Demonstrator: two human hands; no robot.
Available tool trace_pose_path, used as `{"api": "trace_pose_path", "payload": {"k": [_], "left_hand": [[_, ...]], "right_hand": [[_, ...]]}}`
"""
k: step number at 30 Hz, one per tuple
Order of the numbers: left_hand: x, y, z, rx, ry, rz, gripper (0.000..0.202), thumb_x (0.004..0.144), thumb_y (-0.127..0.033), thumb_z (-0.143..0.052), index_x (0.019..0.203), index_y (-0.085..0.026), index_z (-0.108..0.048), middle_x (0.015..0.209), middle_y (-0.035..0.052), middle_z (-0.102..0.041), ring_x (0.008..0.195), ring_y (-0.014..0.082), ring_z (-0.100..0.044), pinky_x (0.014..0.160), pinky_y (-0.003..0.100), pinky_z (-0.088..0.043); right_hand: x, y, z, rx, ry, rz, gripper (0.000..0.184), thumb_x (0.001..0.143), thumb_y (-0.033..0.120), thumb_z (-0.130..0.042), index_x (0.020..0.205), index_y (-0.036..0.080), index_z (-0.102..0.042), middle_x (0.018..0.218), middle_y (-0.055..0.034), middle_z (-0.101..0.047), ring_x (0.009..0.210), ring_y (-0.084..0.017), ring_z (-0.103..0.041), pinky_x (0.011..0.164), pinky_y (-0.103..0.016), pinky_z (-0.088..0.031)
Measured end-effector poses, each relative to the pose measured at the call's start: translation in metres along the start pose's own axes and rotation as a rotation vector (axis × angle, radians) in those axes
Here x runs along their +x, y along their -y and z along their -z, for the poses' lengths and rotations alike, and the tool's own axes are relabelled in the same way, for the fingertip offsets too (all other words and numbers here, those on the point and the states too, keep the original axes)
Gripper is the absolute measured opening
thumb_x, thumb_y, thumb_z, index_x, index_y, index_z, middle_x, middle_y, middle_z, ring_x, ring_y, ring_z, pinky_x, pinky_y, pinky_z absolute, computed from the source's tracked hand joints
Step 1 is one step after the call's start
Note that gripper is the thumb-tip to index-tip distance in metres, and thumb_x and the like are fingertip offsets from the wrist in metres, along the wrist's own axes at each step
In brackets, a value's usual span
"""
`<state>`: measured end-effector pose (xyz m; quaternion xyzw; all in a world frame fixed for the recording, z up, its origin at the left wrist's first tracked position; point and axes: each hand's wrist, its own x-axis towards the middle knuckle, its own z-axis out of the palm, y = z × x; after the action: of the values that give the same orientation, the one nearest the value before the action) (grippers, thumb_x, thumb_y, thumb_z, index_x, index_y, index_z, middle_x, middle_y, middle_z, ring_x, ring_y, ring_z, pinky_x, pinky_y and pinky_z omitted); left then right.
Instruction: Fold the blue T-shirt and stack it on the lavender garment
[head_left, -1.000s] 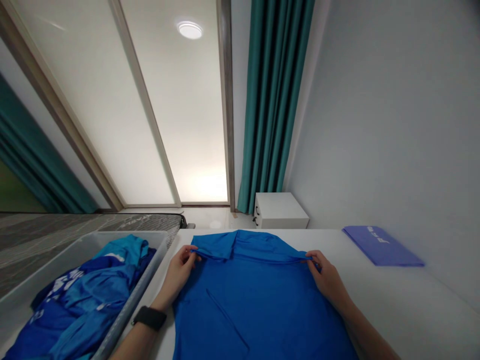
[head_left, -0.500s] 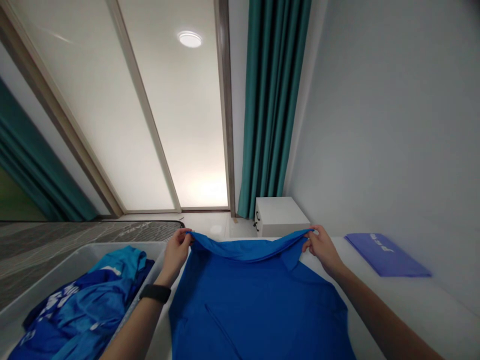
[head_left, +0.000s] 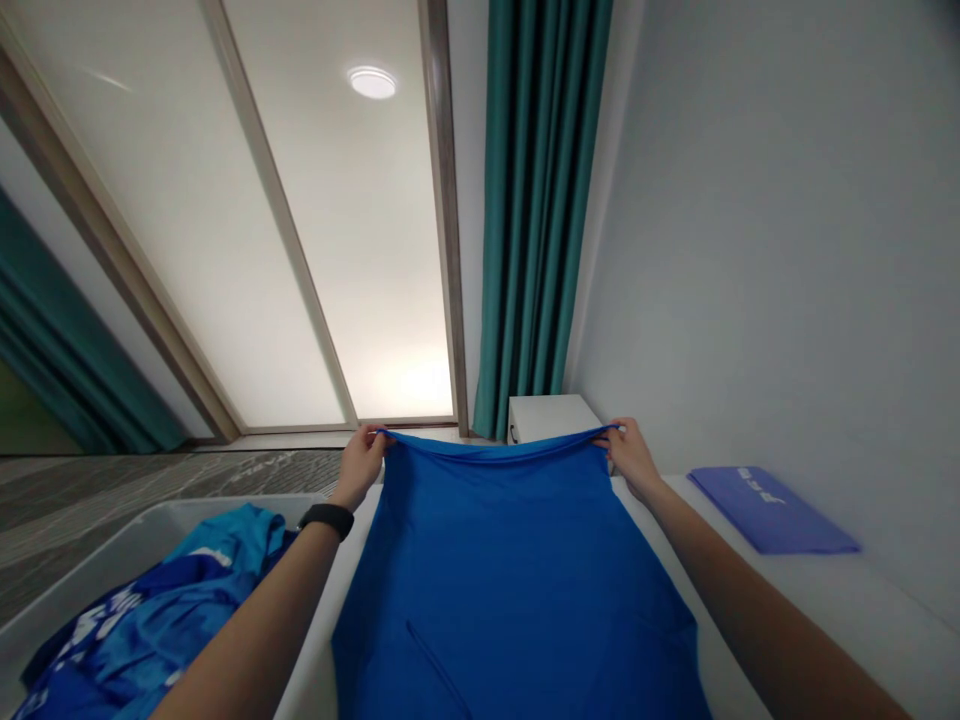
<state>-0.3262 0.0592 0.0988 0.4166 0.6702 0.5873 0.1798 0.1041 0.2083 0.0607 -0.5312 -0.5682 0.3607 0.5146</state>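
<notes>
A blue garment, which looks like a shirt, is stretched out in front of me, its lower part running out of the picture. My left hand pinches the far left corner of its edge, and a black band circles that wrist. At the far right corner my right hand pinches the same edge. Between the two hands the edge is pulled nearly straight and raised. A dark slanting line crosses the fabric near the bottom.
On my left stands a pale bin with crumpled blue clothes. A folded purple-blue garment lies on the white surface at right, near the wall. Beyond are a white cabinet, a green curtain and frosted doors.
Both hands have moved up and away from me, lifting the garment's far edge. That edge, sagging and folded over before, is now tauter and straighter.
</notes>
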Motion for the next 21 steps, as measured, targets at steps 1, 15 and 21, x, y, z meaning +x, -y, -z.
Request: {"api": "trace_pose_path", "payload": {"k": [1, 15, 21], "left_hand": [[0.002, 0.000, 0.000, 0.019, 0.010, 0.011, 0.019, 0.079, -0.032, -0.054, 0.093, -0.019, -0.056, 0.071, 0.0014, -0.066, 0.068, 0.0194, -0.070, 0.066, 0.033, -0.056], [0.020, 0.006, -0.006, 0.138, 0.061, 0.115, 0.017, 0.079, -0.028, -0.053, 0.092, -0.017, -0.054, 0.065, 0.0014, -0.065, 0.051, 0.0169, -0.065, 0.044, 0.023, -0.047], [0.028, 0.011, -0.008, 0.152, 0.053, 0.113, 0.014, 0.082, -0.029, -0.048, 0.090, -0.018, -0.053, 0.065, 0.0036, -0.067, 0.056, 0.0191, -0.067, 0.048, 0.026, -0.049]], "right_hand": [[0.003, -0.001, 0.000, 0.005, 0.006, -0.019, 0.014, 0.086, 0.028, -0.040, 0.100, 0.027, -0.040, 0.084, -0.0034, -0.070, 0.075, -0.022, -0.071, 0.049, -0.027, -0.050], [0.021, -0.015, -0.007, -0.017, 0.004, -0.143, 0.013, 0.087, 0.027, -0.047, 0.099, 0.023, -0.045, 0.082, -0.0039, -0.070, 0.055, -0.015, -0.067, 0.036, -0.017, -0.036], [0.027, -0.025, -0.015, -0.050, -0.048, -0.135, 0.015, 0.085, 0.029, -0.052, 0.098, 0.023, -0.048, 0.078, -0.0033, -0.069, 0.060, -0.019, -0.068, 0.037, -0.020, -0.037]]}}
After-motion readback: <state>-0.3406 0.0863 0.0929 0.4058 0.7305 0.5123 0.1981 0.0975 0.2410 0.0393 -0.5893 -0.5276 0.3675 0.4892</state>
